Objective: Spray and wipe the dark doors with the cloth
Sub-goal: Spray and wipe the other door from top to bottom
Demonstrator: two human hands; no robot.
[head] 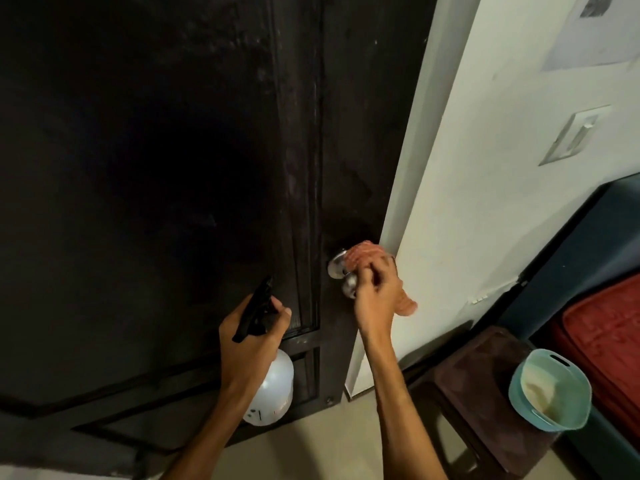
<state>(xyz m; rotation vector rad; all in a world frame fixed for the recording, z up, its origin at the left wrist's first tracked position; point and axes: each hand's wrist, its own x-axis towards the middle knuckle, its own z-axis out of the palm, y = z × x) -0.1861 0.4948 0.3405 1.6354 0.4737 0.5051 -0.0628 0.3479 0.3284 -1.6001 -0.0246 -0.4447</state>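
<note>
A dark panelled door fills the left and middle of the view. My left hand grips a white spray bottle by its black trigger head, nozzle pointing up at the door. My right hand holds an orange-pink cloth bunched against the silver door knob near the door's right edge. A tail of the cloth hangs below that hand.
A cream wall with a light switch runs right of the door frame. A brown stool stands at lower right with a teal basket on it, beside a red cushion.
</note>
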